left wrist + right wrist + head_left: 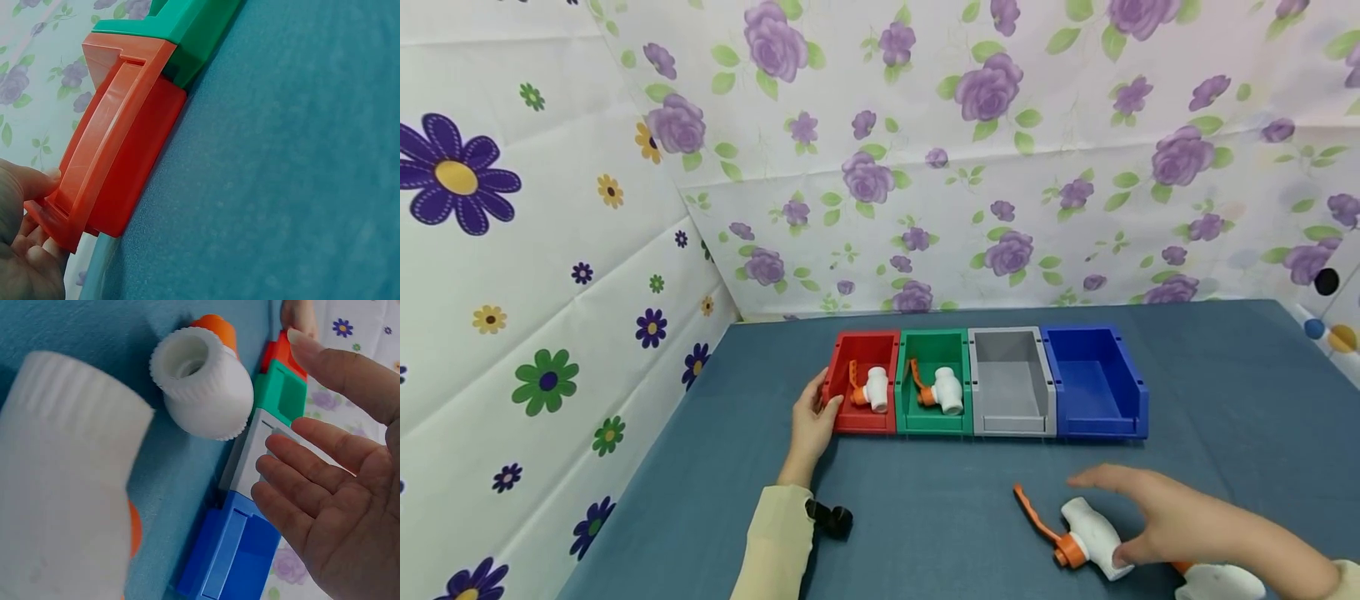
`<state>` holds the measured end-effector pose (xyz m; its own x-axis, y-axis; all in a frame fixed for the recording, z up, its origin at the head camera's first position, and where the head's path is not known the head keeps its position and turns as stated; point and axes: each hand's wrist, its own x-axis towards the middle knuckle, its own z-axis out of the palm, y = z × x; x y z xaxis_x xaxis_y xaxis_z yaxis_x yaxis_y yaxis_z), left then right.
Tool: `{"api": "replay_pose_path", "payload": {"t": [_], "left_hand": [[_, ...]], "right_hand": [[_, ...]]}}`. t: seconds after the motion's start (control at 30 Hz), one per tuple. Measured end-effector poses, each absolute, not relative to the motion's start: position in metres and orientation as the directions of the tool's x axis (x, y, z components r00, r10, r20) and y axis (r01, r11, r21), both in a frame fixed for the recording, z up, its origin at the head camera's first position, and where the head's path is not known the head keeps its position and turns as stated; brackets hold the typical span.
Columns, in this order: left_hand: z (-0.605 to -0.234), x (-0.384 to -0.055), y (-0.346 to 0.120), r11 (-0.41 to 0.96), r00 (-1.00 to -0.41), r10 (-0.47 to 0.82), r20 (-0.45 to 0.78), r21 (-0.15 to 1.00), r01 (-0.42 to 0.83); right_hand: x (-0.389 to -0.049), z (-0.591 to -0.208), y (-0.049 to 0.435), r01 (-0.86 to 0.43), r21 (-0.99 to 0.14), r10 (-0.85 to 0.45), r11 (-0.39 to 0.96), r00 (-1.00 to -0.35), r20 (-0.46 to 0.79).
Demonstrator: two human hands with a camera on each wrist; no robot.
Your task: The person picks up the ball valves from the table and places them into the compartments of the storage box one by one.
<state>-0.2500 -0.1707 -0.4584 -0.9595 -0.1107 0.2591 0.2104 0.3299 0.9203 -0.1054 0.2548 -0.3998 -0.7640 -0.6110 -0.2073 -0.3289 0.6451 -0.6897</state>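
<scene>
My left hand (811, 421) grips the left wall of the red bin (867, 423), its thumb on the rim in the left wrist view. Inside that bin lies a white ball valve (874, 390) with an orange lever handle. A matching valve (947, 391) lies in the green bin (935, 425). On the table near the front, another white valve (1093, 533) lies with its orange handle pointing left. Above it is my right hand (1187, 512), fingers extended and thumb spread, holding nothing. One more valve (69, 487) is partly hidden under the right forearm in the head view.
A grey bin (1011, 383) and a blue bin (1093, 383) continue the row to the right, holding nothing. Blue-grey cloth covers the table (925, 517). Flowered sheets (880, 167) hang behind and at the left. A black band (829, 518) sits on the left wrist.
</scene>
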Motion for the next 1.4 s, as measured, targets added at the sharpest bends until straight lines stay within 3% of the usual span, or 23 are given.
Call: {"api": "replay_pose_path", "payload": {"t": [0.47,1.2,1.4], "left_hand": [[-0.459,-0.249,-0.172,0.331,-0.956,-0.117,0.270,0.918,0.219],[-0.460,-0.250,-0.172,0.326,-0.956,-0.104,0.274,0.918,0.227],[-0.464,-0.248,-0.172,0.335,-0.928,-0.101,0.360,0.890,0.309]], "right_hand": [[-0.105,-0.406,0.245,-0.333,-0.577,-0.572,0.746,-0.764,-0.299],[-0.108,-0.411,0.234,-0.284,-0.492,-0.514,0.823,-0.741,-0.432],[-0.110,-0.414,0.229,-0.251,-0.469,-0.478,0.847,-0.747,-0.462]]}}
